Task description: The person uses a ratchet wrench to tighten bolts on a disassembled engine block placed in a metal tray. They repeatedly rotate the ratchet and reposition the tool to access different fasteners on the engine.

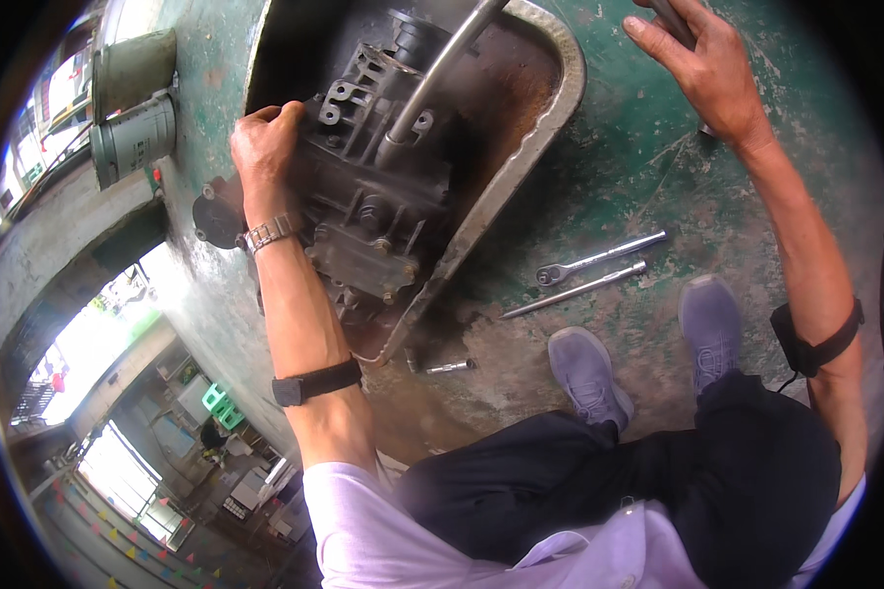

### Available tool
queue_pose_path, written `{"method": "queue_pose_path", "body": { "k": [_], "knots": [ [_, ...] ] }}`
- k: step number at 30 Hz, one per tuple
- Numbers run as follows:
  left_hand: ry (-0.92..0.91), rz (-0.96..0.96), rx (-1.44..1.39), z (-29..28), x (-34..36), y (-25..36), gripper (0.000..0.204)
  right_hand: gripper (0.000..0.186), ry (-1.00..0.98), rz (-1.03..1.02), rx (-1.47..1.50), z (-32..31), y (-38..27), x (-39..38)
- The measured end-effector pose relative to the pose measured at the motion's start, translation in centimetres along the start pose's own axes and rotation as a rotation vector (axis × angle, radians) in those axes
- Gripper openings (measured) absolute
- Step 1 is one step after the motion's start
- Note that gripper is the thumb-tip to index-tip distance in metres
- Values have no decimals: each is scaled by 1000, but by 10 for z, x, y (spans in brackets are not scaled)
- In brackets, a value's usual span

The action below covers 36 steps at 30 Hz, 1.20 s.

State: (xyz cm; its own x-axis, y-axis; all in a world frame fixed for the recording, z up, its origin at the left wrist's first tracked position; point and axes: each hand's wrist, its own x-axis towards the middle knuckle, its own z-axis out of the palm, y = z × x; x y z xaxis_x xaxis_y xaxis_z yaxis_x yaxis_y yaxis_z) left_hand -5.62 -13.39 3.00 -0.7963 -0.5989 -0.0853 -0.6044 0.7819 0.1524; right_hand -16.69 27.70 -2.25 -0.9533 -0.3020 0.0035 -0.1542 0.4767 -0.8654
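Observation:
A greasy dark metal machine assembly [368, 211] with bolts and bracket-like castings sits in a large metal tray [572, 69] with a pale rim. My left hand [265, 147], with a watch at the wrist, is closed at the assembly's upper left edge. What its fingers hold, if anything, is hidden. A long steel bar [444, 74] slants up from the assembly and leaves the top of the picture. Over the floor at the upper right, my right hand [702, 74] is closed around a dark bar-shaped tool [674, 22], whose upper end is out of view.
A ratchet wrench [604, 257] and a pointed steel rod [575, 290] lie on the worn green floor, near my shoes [587, 373]. A small socket piece [450, 367] lies by the tray's lower end. Grey-green buckets [136, 142] stand at the far left.

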Motion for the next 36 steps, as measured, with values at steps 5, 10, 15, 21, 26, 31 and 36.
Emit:
{"method": "queue_pose_path", "body": {
  "k": [5, 10, 15, 21, 26, 31, 36],
  "knots": [
    [29, -38, 25, -2, -3, 4, 47, 33, 12, -92, 106, -1, 15, -15],
    [4, -79, 15, -2, -5, 11, 47, 33, 3, 98, 31, 16, 40, -48],
    [45, -31, 95, 1, -9, 14, 42, 34, -2, 149, -19, 19, 50, -41],
    [70, -43, 113, 5, -10, 15, 47, 38, -81, 220, 0, 15, 44, -42],
    [94, -34, 160, 6, -11, 16, 49, 35, -77, 314, 128, 10, 51, -51],
    [106, -21, 184, 7, -13, 18, 48, 30, -136, 416, 221, 7, 47, -62],
    [143, -28, 208, 9, -13, 19, 50, 24, -218, 475, 343, 0, 31, -59]
  ]
}}
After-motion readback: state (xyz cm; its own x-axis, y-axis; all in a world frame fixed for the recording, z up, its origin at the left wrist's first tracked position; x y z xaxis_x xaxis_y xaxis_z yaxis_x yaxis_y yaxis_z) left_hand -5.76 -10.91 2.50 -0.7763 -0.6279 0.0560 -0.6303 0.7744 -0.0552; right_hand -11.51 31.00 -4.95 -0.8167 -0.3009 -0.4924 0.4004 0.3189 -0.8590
